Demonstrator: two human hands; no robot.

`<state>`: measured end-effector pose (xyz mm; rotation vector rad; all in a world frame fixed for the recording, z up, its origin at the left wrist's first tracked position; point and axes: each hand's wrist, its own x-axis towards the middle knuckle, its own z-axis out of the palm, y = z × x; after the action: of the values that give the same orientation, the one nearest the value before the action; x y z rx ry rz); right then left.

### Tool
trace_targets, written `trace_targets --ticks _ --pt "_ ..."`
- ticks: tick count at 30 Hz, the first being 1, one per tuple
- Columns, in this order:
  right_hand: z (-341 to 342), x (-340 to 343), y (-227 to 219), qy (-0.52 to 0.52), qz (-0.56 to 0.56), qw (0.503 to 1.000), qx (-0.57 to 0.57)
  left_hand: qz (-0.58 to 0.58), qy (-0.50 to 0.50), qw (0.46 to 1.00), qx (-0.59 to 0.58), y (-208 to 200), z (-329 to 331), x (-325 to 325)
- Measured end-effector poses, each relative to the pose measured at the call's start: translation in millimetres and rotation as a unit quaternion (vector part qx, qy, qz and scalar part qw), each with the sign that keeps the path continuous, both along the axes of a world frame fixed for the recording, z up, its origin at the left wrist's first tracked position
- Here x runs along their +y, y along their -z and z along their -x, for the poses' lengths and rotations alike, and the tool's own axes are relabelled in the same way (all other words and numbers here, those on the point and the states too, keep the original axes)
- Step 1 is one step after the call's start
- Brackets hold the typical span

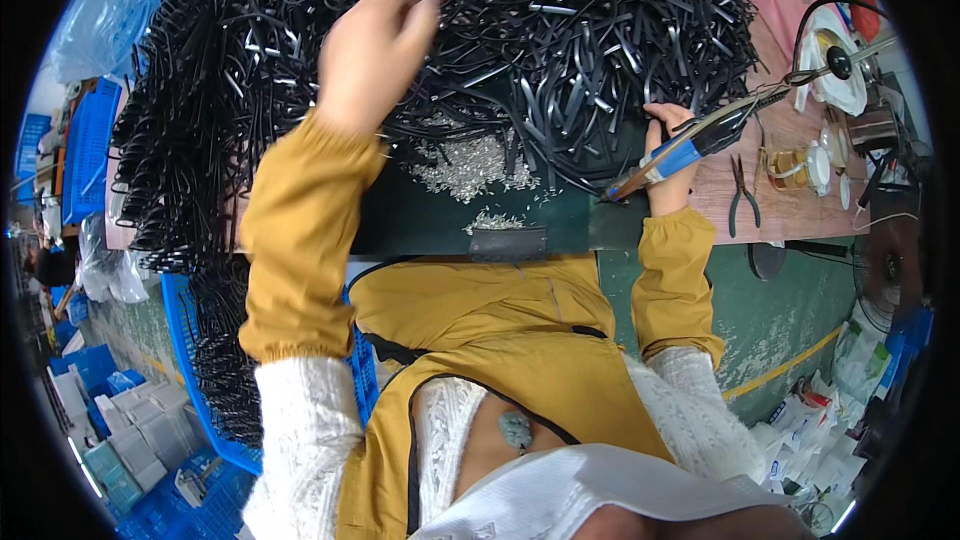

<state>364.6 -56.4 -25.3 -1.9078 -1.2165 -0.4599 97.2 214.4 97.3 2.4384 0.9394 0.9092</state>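
A large heap of thin black straps [590, 80], some looped and some with shiny silver parts, covers the far half of the table. My left hand [375, 55] is over the heap's middle, smeared by motion, its fingertips hard to make out. At the heap's right edge is my right hand [680, 175], fingers curled, partly hidden behind a slanted rod-like tool [672, 159] with a blue wrapped section. What its fingers hold, if anything, cannot be made out. Many tiny silver metal pieces [470, 168] lie between my hands, with a smaller pile [492, 222] nearer me.
Green-handled pliers [742, 202] and a jar of amber liquid [787, 169] stand on the table at right. A small dark block [508, 244] sits at the near edge. Straps hang off the left side above a blue crate [190, 360]. A fan [890, 265] stands at far right.
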Motion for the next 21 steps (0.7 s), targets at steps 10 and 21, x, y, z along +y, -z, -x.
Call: trace_targets --ticks 10,21 --pt "-12 -16 16 -0.061 -0.205 0.941 0.261 -0.067 0.018 0.981 0.181 24 -109 34" --pt "77 -80 -61 -0.209 -0.459 0.774 0.382 0.082 0.057 0.991 -0.093 -42 28 -4"
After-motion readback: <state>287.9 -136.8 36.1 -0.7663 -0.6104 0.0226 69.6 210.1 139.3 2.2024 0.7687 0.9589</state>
